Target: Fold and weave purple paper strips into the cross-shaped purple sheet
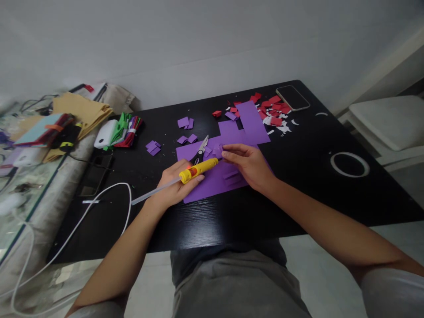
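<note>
On the black bench (pixel 198 227), my left fingers (pixel 196 181) wrap a yellow glue gun (pixel 198 171), its long axis slanting up and rightward, its clear glue stick (pixel 155 191) trailing behind. The nozzle points at my right fingers (pixel 233 153), just beyond it and nearer the tip, which appear to pinch a small folded purple paper piece (pixel 217 150) above the purple sheet (pixel 207 191). Scissors (pixel 200 153) lie just beyond the gun. No brand, label or writing is legible; the gun's reddish patch is too blurred to read.
</note>
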Motion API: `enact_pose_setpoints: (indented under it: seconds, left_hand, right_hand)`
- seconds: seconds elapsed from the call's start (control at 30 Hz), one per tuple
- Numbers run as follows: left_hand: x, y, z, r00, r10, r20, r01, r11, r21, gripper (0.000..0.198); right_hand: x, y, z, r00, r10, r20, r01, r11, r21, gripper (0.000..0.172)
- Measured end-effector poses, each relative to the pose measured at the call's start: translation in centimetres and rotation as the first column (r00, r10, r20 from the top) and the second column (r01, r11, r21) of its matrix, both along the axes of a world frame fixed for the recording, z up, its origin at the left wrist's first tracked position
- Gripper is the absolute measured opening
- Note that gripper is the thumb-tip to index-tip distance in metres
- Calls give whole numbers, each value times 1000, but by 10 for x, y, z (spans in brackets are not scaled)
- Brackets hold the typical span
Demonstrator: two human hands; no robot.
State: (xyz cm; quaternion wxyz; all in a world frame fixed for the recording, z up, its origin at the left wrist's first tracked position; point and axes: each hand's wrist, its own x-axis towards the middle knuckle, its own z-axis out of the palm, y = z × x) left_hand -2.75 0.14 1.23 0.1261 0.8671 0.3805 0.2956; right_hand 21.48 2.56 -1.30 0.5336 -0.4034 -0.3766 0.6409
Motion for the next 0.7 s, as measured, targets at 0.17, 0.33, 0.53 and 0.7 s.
enact_pose_setpoints:
  seconds: [0.17, 0.33, 0.53, 0.7]
  left_hand:
    - [-1, 0, -1, 1000, 8, 15, -8, 1000, -13, 24]
    - [-1, 0, 0, 1000, 29, -11, -29, 999, -41, 26]
    - [0, -1, 3, 998, 63, 12, -63, 997, -44, 21]
    - [-17, 9, 5, 977, 214, 10, -214, 976, 27, 17]
  right_hand:
    - [0, 0, 0, 1000, -2, 6, 2, 1000, 5, 30]
    - [0, 0, 1, 1000, -12, 18, 12, 1000, 7, 30]
    - [0, 0, 3, 995, -54, 82, 51, 998, 41, 31]
    - [0, 1, 5, 993, -73, 87, 70, 997, 39, 33]
